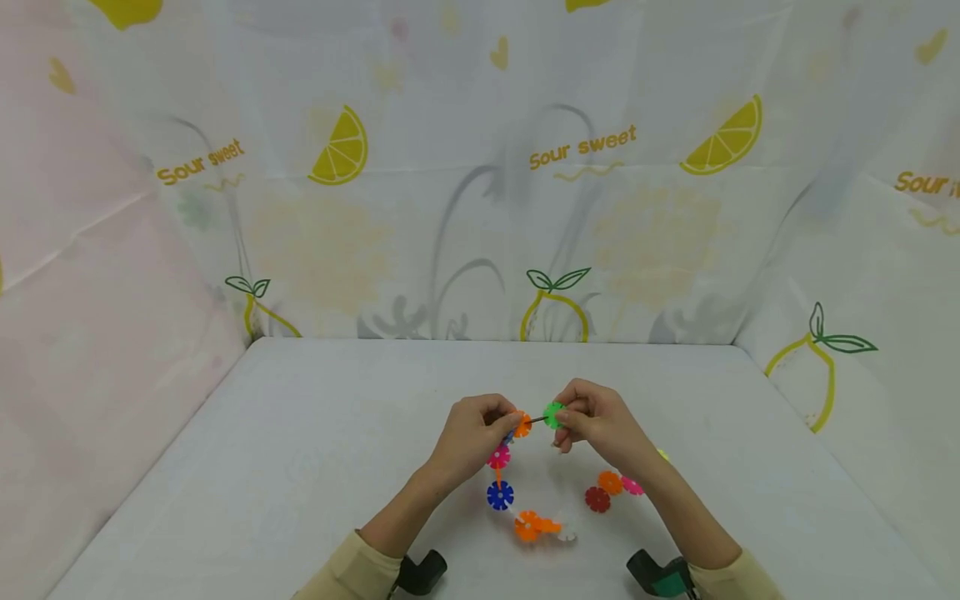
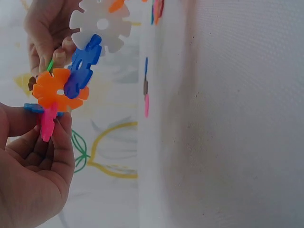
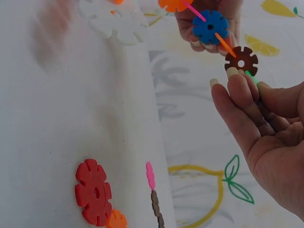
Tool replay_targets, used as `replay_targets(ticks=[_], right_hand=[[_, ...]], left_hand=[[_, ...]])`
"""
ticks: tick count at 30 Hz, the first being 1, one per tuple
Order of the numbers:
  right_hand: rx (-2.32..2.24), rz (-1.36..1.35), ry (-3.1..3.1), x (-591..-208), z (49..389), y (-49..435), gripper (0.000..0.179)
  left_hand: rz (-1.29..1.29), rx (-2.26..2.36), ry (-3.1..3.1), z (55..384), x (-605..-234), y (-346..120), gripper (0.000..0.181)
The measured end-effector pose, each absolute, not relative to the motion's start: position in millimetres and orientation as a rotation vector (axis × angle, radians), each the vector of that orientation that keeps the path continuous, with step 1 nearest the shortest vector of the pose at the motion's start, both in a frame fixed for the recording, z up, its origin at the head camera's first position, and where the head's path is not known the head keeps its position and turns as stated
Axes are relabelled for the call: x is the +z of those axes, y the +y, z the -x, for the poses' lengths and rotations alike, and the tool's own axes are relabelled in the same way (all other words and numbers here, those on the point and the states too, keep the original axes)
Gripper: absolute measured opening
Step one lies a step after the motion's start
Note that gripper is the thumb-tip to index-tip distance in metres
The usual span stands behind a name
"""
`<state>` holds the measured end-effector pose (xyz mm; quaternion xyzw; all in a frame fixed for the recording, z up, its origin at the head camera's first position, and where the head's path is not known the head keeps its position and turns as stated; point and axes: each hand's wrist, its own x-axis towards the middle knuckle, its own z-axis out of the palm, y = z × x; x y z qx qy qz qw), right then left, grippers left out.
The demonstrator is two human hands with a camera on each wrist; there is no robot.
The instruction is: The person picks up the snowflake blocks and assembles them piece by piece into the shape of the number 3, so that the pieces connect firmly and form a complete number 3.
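Observation:
A chain of colourful notched plastic discs hangs between both hands. My left hand (image 1: 474, 435) pinches the chain by an orange disc (image 1: 523, 423), close to a blue disc (image 3: 204, 31). Between finger and thumb of my right hand (image 1: 602, 422) is a green disc (image 1: 553, 415). A brown disc (image 3: 232, 66) joins the orange and green ones, edge-on in the head view. Below my left hand the chain runs down through a pink disc (image 1: 494, 458) and a blue disc (image 1: 492, 498), then curves right to orange discs (image 1: 527, 525) and a white disc (image 1: 567, 534).
On the white table (image 1: 337, 433), a red disc (image 3: 85, 192) lies beside an orange disc (image 1: 610, 482) and a pink disc (image 1: 632, 485), partly behind my right forearm. Black devices (image 1: 425, 573) sit by both wrists. A lemon-print cloth (image 1: 450, 233) surrounds the table.

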<state>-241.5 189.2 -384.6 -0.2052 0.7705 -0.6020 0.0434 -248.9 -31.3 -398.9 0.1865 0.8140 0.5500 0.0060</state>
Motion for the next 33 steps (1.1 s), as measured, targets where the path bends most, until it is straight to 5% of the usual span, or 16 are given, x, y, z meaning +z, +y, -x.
replay_targets(ticks=[33], right_hand=[[-2.061, 0.412, 2.394, -388.9, 242.9, 180.6, 0.016]], left_hand=[[-0.598, 1.723, 2.769, 254.0, -392.6, -37.6, 0.02]])
